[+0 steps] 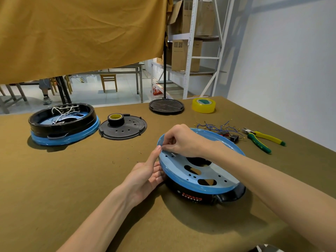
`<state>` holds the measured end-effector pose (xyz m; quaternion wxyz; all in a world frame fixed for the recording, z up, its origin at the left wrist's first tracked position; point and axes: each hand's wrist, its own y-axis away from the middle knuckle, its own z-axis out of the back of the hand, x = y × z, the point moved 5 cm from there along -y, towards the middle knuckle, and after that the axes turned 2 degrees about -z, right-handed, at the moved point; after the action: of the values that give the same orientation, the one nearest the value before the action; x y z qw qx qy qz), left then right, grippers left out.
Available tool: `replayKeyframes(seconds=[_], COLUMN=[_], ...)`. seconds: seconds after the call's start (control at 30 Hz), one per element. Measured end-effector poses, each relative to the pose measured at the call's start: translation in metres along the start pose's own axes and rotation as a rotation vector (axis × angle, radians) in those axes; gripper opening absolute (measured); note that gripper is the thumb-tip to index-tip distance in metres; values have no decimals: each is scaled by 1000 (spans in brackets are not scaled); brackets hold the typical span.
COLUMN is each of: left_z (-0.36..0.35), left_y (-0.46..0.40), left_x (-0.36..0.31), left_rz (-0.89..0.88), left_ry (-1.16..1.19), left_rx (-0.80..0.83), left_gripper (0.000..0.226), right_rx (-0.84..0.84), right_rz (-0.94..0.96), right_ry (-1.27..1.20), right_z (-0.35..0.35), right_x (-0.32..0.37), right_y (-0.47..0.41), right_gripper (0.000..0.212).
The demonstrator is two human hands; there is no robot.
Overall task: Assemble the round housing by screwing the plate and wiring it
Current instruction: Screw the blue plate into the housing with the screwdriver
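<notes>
The round housing point(203, 171) lies in front of me, black-walled with a blue rim and a blue plate with oval holes facing up, tilted up at its left. My left hand point(148, 171) cups its left edge from below, thumb raised against the rim. Over the plate's left side, my right hand point(180, 140) has its fingers curled and pinches something small there; I cannot tell what. A black perforated round plate point(125, 130) lies further back. Loose blue wires with brass terminals point(218, 127) and a small black part point(234, 138) lie behind the housing.
A second black-and-blue housing with white wires point(61, 124) stands at the back left. A black tape roll point(115, 119) sits on the black plate. Yellow tape point(204, 105), a round stand base point(166, 106) and green-yellow pliers point(261, 140) lie at the back right. The table's right edge runs along the wall.
</notes>
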<state>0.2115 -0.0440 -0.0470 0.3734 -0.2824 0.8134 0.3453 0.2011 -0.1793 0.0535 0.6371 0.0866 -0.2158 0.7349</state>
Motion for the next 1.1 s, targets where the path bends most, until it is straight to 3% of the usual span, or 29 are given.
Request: replayKeyframes(seconds=[0.3, 0.47, 0.7, 0.9, 1.0, 1.1], left_z=[-5, -6, -6, -6, -5, -5], left_y=[6, 5, 6, 6, 5, 4], left_x=[-1, -2, -2, 0, 0, -1], left_rz=[-9, -12, -26, -28, -31, -12], left_ry=[-22, -14, -28, -26, -38, -29], left_rx=[1, 11, 12, -22, -1, -3], left_gripper=[64, 64, 63, 61, 61, 63], right_rx=[-28, -90, -17, -112, -46, 33], right_rz=[47, 28, 58, 36, 16, 30], right_ry=[52, 99, 161, 49, -49, 11], right_z=[0, 9, -2, -3, 0, 0], right_x=[0, -8, -1, -4, -6, -6], right_y=[15, 29, 33, 25, 16, 9], right_gripper=[11, 37, 31, 17, 8, 8])
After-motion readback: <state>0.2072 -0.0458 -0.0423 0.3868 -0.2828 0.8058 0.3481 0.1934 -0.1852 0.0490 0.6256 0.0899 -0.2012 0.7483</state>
